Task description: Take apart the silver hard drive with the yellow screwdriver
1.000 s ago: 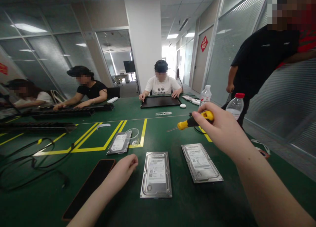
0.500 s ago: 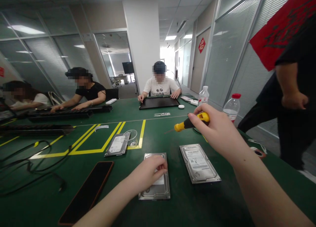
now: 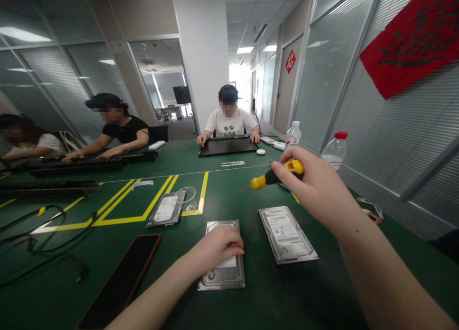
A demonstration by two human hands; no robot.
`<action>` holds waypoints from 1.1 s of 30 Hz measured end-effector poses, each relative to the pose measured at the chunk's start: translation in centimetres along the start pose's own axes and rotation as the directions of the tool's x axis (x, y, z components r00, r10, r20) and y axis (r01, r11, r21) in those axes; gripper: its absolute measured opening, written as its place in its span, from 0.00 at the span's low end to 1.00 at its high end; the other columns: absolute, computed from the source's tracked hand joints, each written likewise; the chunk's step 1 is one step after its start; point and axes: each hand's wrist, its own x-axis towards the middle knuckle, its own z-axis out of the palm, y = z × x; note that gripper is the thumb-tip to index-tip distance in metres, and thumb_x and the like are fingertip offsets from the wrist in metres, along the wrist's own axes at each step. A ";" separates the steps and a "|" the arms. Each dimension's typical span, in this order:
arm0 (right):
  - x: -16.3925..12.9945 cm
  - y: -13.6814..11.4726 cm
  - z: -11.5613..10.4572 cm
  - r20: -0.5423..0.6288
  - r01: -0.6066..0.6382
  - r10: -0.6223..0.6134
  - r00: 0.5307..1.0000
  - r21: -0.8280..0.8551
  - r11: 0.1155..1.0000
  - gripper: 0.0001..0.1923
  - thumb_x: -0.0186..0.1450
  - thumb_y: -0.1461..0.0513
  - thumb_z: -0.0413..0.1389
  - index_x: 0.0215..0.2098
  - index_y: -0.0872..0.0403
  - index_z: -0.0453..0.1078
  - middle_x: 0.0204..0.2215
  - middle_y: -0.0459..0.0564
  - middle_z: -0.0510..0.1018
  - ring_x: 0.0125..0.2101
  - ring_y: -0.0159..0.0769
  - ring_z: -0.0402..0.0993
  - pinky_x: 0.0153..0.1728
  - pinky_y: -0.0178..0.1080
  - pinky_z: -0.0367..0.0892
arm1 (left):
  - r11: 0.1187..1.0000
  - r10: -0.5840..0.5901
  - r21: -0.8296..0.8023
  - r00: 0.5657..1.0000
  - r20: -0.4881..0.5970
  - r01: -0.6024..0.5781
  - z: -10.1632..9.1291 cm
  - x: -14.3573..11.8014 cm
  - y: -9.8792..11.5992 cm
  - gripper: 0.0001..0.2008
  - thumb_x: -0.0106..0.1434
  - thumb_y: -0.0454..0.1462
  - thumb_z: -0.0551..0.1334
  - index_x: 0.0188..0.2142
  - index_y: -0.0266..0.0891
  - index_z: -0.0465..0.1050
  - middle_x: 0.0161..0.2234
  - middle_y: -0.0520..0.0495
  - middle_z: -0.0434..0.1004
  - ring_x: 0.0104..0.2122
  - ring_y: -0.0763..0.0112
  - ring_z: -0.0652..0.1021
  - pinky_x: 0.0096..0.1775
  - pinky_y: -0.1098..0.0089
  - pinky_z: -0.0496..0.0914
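My right hand (image 3: 315,181) grips a yellow-and-black screwdriver (image 3: 261,181) in the air, its thin shaft pointing left and slightly down. Below it, a silver hard drive (image 3: 287,236) with a white label lies on the green table. Over a second hard drive (image 3: 229,275), nearer the middle, rests my left hand (image 3: 218,246) with its fingers curled and pinched together. Whatever may be between those fingertips is hidden. Farther left lies a third hard drive (image 3: 165,210), beside a clear plastic cup (image 3: 188,200).
A phone (image 3: 120,280) and black cables (image 3: 43,244) lie at left. Yellow tape (image 3: 122,220) marks the table (image 3: 201,177). Water bottles (image 3: 293,136) stand at right. A person opposite handles a black panel (image 3: 229,147); two people sit at left.
The view has shifted slightly, moving the scene a little left. A person in dark clothes at the right has almost left the view. Both my hands keep nearly the same pose.
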 end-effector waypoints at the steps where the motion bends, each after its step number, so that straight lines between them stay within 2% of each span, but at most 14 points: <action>1: 0.0 0.0 0.0 0.002 0.002 -0.002 1.000 0.002 1.000 0.15 0.63 0.49 0.48 0.30 0.50 0.63 0.23 0.45 0.71 0.24 0.36 0.66 0.23 0.37 0.55 | 1.000 0.007 -0.006 1.000 0.002 -0.007 0.0 0.0 0.0 0.03 0.58 0.33 0.62 0.32 0.37 0.76 0.31 0.49 0.76 0.33 0.71 0.74 0.37 0.73 0.66; 4: 0.0 0.0 0.0 0.001 0.014 -0.014 1.000 0.003 1.000 0.15 0.63 0.49 0.48 0.30 0.51 0.63 0.23 0.45 0.71 0.24 0.36 0.65 0.23 0.37 0.54 | 1.000 0.028 -0.013 1.000 0.009 -0.028 -0.2 0.1 0.0 0.06 0.60 0.32 0.60 0.35 0.38 0.76 0.34 0.47 0.78 0.36 0.70 0.75 0.40 0.72 0.67; 13: -0.2 0.2 -0.1 0.020 0.009 -0.009 1.000 0.022 1.000 0.15 0.63 0.48 0.47 0.31 0.50 0.63 0.23 0.45 0.71 0.24 0.36 0.66 0.23 0.36 0.54 | 0.988 0.121 0.097 0.993 0.009 -0.121 0.1 -0.2 0.1 0.11 0.65 0.33 0.54 0.39 0.39 0.75 0.37 0.47 0.79 0.37 0.69 0.76 0.42 0.71 0.67; 21: -0.1 0.2 0.0 0.006 0.015 -0.015 1.000 0.025 1.000 0.15 0.63 0.49 0.47 0.31 0.50 0.63 0.23 0.46 0.71 0.24 0.36 0.66 0.23 0.36 0.55 | 0.983 0.156 0.101 0.988 -0.005 -0.155 0.1 -0.2 0.2 0.09 0.64 0.34 0.55 0.35 0.40 0.74 0.34 0.48 0.77 0.37 0.69 0.74 0.43 0.68 0.63; 28: -0.1 0.1 0.0 0.013 0.015 -0.016 1.000 0.018 1.000 0.15 0.63 0.48 0.47 0.31 0.50 0.63 0.23 0.45 0.71 0.24 0.36 0.66 0.23 0.36 0.54 | 0.997 0.067 -0.031 0.994 -0.085 -0.070 0.6 -0.1 -0.8 0.03 0.59 0.33 0.62 0.30 0.40 0.75 0.37 0.50 0.75 0.42 0.69 0.72 0.46 0.67 0.60; 33: -0.1 0.1 0.1 0.014 0.018 -0.019 1.000 0.022 1.000 0.16 0.63 0.48 0.47 0.31 0.50 0.63 0.22 0.45 0.71 0.23 0.35 0.66 0.22 0.36 0.54 | 0.992 0.006 -0.123 0.996 -0.091 -0.017 0.5 0.0 -1.0 0.04 0.58 0.31 0.62 0.30 0.40 0.76 0.37 0.49 0.74 0.41 0.68 0.71 0.47 0.67 0.62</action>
